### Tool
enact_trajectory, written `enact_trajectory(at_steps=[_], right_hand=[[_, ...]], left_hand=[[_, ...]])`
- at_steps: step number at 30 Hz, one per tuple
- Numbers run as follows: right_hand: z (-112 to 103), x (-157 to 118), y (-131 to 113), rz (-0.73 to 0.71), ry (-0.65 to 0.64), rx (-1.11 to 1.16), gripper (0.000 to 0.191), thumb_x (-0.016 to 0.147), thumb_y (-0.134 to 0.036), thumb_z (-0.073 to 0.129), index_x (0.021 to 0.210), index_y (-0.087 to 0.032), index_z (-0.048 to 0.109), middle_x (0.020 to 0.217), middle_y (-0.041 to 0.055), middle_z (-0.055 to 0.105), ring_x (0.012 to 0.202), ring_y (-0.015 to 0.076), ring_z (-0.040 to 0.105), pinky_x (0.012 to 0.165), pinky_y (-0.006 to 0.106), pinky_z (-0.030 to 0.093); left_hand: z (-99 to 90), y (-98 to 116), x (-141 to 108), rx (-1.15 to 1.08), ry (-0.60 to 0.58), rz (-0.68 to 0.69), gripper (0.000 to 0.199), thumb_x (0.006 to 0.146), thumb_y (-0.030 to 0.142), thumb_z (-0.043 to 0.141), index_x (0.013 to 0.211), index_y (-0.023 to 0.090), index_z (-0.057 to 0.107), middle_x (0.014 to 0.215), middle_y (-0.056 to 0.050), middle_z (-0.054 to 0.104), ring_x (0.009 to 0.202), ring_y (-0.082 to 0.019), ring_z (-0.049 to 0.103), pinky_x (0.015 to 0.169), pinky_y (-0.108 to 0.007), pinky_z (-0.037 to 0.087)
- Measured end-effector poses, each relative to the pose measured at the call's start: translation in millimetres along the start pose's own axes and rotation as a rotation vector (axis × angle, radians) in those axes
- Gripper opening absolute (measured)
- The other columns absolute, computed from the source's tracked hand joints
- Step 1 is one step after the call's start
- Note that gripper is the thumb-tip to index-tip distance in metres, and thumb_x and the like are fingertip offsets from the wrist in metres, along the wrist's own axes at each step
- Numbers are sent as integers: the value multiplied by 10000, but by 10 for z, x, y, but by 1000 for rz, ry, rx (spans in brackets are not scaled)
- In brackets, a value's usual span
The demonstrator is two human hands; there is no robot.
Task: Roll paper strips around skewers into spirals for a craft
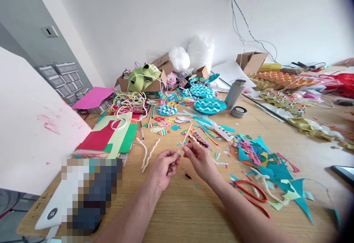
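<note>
My left hand (166, 165) is closed round the lower end of a thin pale stick (187, 132), which points up and away from me. Fingertips of my right hand (199, 159) pinch at the same stick, just above the left. Both hands are over the wooden table's front middle. To their left lie two white twisted strips (146, 154) that look like fuzzy craft stems. A small dark scrap (188, 176) rests below the hands. Several patterned paper fish (163, 124) and a brown and purple wavy strip (203, 139) lie just beyond them.
Red-handled scissors (253, 195) lie by my right forearm, among blue paper scraps (276, 169). Behind are a white glue bottle (222, 132), blue wavy-topped discs (209, 106) and a steel flask (235, 93). Coloured sheets (123, 136) with a tape roll (118, 124) are stacked left.
</note>
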State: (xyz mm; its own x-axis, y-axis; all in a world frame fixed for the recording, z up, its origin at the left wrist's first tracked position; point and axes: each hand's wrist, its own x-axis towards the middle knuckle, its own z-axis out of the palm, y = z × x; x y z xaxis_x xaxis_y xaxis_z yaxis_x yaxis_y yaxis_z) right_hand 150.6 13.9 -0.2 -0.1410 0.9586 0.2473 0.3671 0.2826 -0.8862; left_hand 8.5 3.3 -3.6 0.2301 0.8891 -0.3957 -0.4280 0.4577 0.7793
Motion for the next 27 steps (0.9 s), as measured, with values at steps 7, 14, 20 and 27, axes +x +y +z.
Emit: enact_trajectory(at_steps=[7,14,20,27], right_hand=[[83,-24,35,34,-67,14,299,854,-358,443,626,-173,501,568,0,506,536,122,452,506,237,330],[98,-33,34,64,-53,138,358,841,-459,445,609,-186,462,558,-1,485,522,122,429,502,243,320],[71,-11,1,60,-163,465,371,835,-485,453,668,-166,541,633,12,516,621,134,468,608,262,373],[159,-43,33,124,-109,630,246,766,-411,594,757,-165,582,650,0,535,588,116,449,564,248,361]], left_hand=[[15,-40,1,64,-22,11,219,613,270,677,655,143,504,541,41,486,374,-11,321,368,-179,83],[48,-76,-2,171,30,88,230,646,308,665,664,141,508,524,49,468,384,-11,304,376,-179,86],[14,-37,7,99,26,105,247,639,315,675,676,143,503,548,47,477,390,-11,301,378,-182,87],[68,-43,-18,145,64,162,206,667,302,639,669,144,506,555,42,485,411,-18,310,393,-179,120]])
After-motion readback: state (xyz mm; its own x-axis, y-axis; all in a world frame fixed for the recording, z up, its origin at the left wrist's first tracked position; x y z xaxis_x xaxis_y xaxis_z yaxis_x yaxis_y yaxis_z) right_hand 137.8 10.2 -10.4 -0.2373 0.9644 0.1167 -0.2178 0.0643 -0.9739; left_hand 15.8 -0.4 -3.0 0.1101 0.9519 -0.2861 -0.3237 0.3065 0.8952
